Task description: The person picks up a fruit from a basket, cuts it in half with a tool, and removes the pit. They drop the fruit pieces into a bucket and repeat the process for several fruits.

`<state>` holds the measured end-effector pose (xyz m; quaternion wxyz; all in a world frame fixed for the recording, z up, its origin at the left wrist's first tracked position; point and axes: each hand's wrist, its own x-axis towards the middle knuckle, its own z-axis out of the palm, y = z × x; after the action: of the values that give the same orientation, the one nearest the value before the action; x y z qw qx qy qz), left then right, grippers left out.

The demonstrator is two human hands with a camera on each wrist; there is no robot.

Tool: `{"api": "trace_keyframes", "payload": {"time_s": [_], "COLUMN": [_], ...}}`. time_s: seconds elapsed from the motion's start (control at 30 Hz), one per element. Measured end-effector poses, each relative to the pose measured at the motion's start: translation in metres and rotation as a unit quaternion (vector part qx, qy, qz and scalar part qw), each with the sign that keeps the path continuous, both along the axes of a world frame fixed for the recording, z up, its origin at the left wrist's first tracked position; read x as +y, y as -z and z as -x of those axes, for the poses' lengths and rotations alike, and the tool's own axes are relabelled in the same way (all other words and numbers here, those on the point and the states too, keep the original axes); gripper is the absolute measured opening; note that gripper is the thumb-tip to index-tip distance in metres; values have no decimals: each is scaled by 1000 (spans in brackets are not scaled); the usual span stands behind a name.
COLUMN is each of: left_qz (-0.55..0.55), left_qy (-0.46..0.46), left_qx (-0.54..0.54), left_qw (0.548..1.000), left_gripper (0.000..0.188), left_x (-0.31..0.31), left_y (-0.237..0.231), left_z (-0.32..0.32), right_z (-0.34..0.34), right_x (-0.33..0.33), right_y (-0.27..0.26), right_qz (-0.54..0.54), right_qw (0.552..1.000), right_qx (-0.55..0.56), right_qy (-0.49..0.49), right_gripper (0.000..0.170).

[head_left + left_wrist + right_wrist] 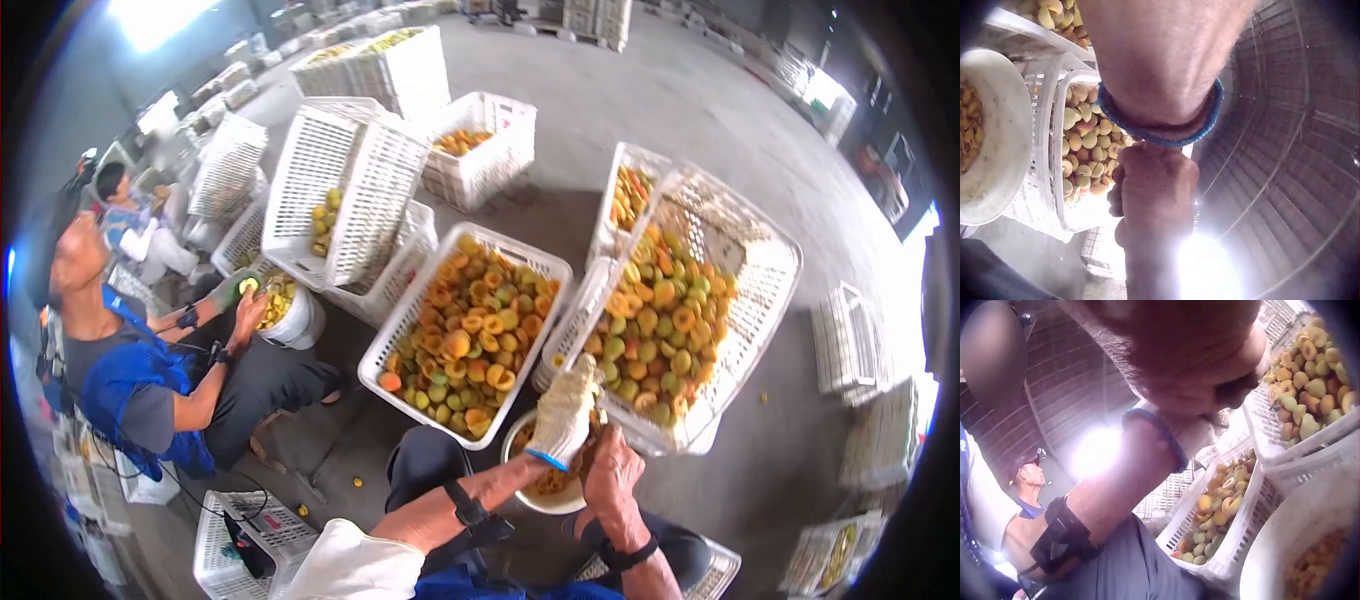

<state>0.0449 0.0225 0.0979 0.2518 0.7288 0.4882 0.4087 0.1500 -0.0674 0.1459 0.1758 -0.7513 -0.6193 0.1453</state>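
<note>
My left hand (pixel 562 415) wears a cream knit glove with a blue cuff and is held over a white bucket (pixel 512 487). Close beside it is my bare right hand (pixel 612 470), its fingers curled in. The left wrist view shows that right hand (pixel 1157 194) as a fist just beyond the blue cuff. From the right wrist, the back of my right hand (pixel 1191 369) covers most of the gloved hand. I cannot tell what either hand holds. Orange-brown pieces (pixel 555 482) lie in the bucket below both hands.
Halved peaches fill a white crate (pixel 372 350) ahead and a tilted crate (pixel 770 262) at right. Another person (pixel 150 370) sits at left, holding a fruit over a white bucket (pixel 303 322). More crates (pixel 400 75) stand behind; a basket (pixel 215 555) is at lower left.
</note>
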Motion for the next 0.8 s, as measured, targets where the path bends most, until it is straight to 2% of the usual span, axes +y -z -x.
{"api": "trace_keyframes", "payload": {"time_s": [0.1, 0.13, 0.17, 0.27, 0.33, 0.4, 0.43, 0.47, 0.5, 0.53, 0.57, 0.6, 0.63, 0.67, 0.7, 0.8], "left_qz": [-35, -56, -64, 26, 41, 42, -68, -71, 149, 361, 270, 270, 90, -94, -41, 5], "left_qy": [6, 1, -36, -19, -10, 11, -9, -12, 24, 59, 70, 66, 50, 33, 58, 86], "left_qx": [25, 50, 32, -3, -34, -31, -27, -28, -108, -182, -129, -129, -88, -43, -40, 4], "left_qw": [999, 997, 997, 999, 999, 999, 997, 997, 983, 913, 951, 952, 991, 994, 997, 996], "left_gripper": [66, 67, 55, 50, 49, 41, 39, 39, 39, 39, 38, 38, 37, 36, 39, 47], "left_x": [-3, -3, -5, -9, -8, -11, -11, -9, -8, -7, -8, -10, -11, -13, -14, -14], "left_y": [-5, 0, -5, -13, -17, -23, -15, -30, -58, -73, -45, -24, -8, -5, -2, 0], "left_z": [0, -2, -5, -4, -3, 0, -1, 2, 7, 10, 3, -2, -6, -6, -7, -8], "right_z": [2, 7, 7, 1, -5, -11, -14, -16, -16, -15, -15, -17, -20, -25, -29, -39], "right_x": [0, 1, 1, 0, -1, -3, -5, -5, -5, -7, -10, -11, -12, -13, -13, -11], "right_y": [-13, -19, -18, -12, -10, -10, -8, -6, -8, -13, -15, -16, -16, -14, -6, -5], "right_qz": [3, -6, 2, 5, 9, 25, 23, 22, 20, 2, -13, -14, -22, -31, -33, -92], "right_qw": [1000, 1000, 1000, 1000, 999, 998, 997, 997, 997, 997, 997, 997, 995, 993, 994, 985], "right_qx": [13, 11, 10, 27, -17, -24, -23, -22, -23, -19, -14, -13, -16, -20, -41, -57], "right_qy": [-17, 10, 5, -4, -51, -60, -67, -74, -77, -72, -68, -72, -94, -115, -100, -135], "right_gripper": [40, 28, 28, 28, 52, 55, 54, 54, 54, 43, 32, 32, 36, 40, 31, 23]}}
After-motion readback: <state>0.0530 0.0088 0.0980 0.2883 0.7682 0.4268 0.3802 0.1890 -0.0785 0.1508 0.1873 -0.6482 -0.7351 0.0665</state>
